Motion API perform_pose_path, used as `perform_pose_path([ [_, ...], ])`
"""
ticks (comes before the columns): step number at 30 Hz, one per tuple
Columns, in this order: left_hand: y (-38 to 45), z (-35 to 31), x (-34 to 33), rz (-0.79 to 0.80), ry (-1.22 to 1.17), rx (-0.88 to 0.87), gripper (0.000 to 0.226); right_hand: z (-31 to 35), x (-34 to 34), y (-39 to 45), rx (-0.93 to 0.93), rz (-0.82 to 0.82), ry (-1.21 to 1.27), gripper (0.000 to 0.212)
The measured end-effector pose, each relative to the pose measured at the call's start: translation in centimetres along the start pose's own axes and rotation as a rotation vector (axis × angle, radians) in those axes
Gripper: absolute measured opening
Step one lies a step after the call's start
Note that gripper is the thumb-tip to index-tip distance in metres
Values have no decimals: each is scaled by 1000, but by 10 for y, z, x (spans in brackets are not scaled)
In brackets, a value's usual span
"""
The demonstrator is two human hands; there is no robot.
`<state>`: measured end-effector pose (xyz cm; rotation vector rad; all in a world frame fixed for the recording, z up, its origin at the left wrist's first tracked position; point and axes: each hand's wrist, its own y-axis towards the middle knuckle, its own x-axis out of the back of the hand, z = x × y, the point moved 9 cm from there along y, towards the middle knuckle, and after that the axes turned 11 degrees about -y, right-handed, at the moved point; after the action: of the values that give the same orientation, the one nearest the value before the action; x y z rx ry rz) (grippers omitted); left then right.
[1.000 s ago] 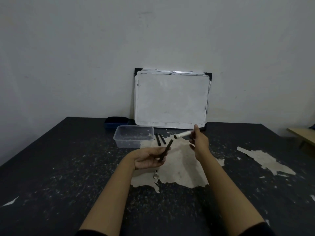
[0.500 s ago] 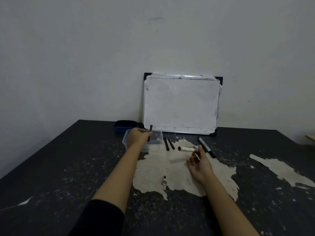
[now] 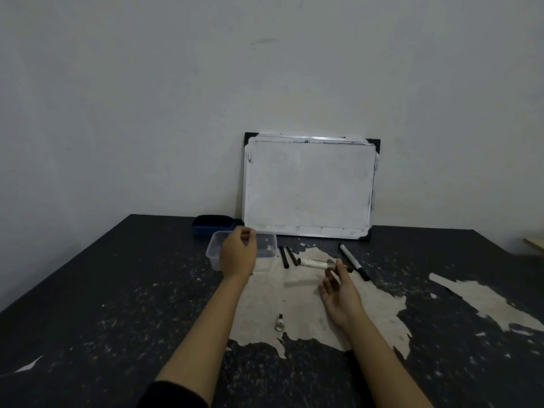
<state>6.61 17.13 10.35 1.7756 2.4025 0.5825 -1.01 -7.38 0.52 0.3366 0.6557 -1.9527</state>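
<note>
My left hand (image 3: pixel 238 256) hovers over a clear plastic container (image 3: pixel 267 248), fingers loosely curled, and I see nothing in it. My right hand (image 3: pixel 338 290) rests palm-up on the table, its fingertips at the right end of a white marker barrel (image 3: pixel 313 263) lying on the pale patch. Two thin dark sticks (image 3: pixel 287 256) lie side by side just left of the barrel. A capped black marker (image 3: pixel 354 265) lies to the right of my fingers. A small marker tip piece (image 3: pixel 279 323) sits nearer to me.
A whiteboard (image 3: pixel 309 187) leans on the wall at the back of the dark, worn table (image 3: pixel 117 290). A dark blue eraser (image 3: pixel 213 225) sits behind the container. A wooden edge (image 3: pixel 534 245) shows at the far right.
My left hand carried a dark stick to the container and no longer shows it. My right hand set the white barrel down on the table, then reached its fingertips back to it.
</note>
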Motion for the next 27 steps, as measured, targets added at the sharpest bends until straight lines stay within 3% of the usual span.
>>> perform_pose_path([
  [3, -33, 7, -11, 39, -85, -14, 28, 3, -6, -1, 60, 0, -69, 16],
  [5, -51, 23, -24, 106, -146, 50, 36, 4, -9, -1, 127, 1, -161, 26],
  [7, -62, 32, -33, 137, -210, 98, 36, 5, -10, -4, 203, 4, -301, 37],
  [9, -66, 33, -39, 149, -298, 130, 34, 9, -14, -9, 293, 16, -482, 34],
  [16, -57, 40, -34, 98, -592, 222, 22, 7, -47, -21, 527, 249, -745, 25],
  [23, -39, 37, -6, -65, -521, 127, 17, 12, -34, -6, 673, 2, -989, 10],
  [27, -41, 45, -13, -10, -440, 111, 22, 22, -58, 14, 795, -82, -1243, 14],
])
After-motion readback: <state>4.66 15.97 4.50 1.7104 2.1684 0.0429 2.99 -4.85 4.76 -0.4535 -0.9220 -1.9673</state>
